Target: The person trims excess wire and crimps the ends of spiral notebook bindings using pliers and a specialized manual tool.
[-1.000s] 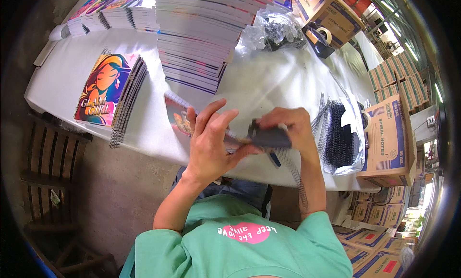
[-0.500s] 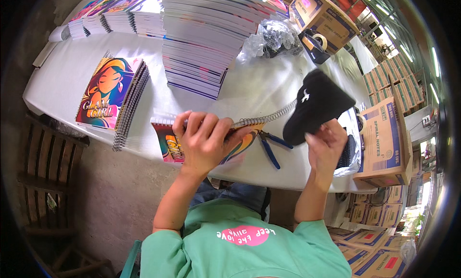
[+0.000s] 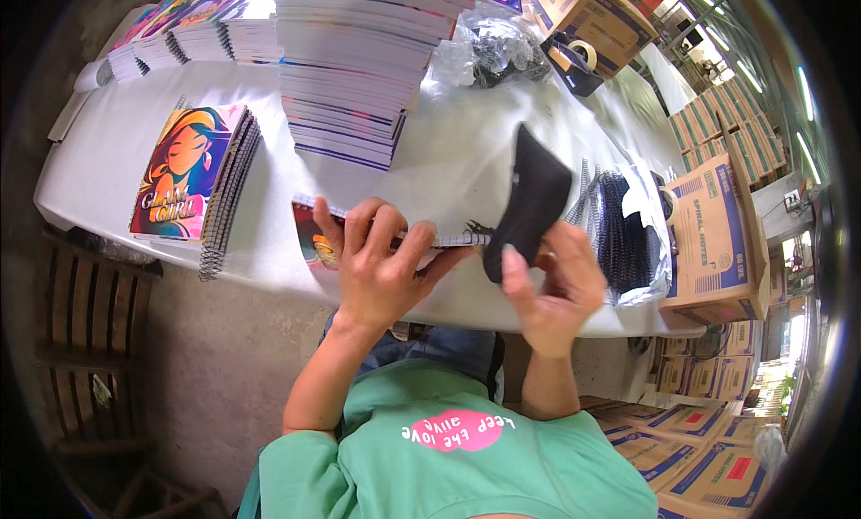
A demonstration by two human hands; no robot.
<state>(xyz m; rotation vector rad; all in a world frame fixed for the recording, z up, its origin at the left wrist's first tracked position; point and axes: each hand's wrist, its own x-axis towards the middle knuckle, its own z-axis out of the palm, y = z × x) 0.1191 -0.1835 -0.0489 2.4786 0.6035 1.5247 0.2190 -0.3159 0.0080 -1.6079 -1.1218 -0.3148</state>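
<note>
My left hand (image 3: 381,254) is closed on a notebook (image 3: 316,241) with a colourful cover, held tilted at the table's front edge. Along its upper edge a wire coil (image 3: 475,238) runs toward my right hand (image 3: 560,290). That hand grips a black sock-like cloth (image 3: 534,191), whose lower end meets the coil; whether the coil goes inside the cloth cannot be told. A small stack of spiral notebooks (image 3: 186,174) lies to the left, with coils sticking out past its near end.
A tall pile of notebooks (image 3: 345,88) stands beyond my hands. On the right are a bundle of black coils (image 3: 623,227) in plastic and a cardboard box (image 3: 713,241). Crumpled clear plastic (image 3: 493,48) and a tape dispenser (image 3: 572,66) sit at the back.
My right hand has moved left with the black cloth, close to the notebook. The long stretch of coil between them now shows only briefly. The blue-handled pliers are no longer visible.
</note>
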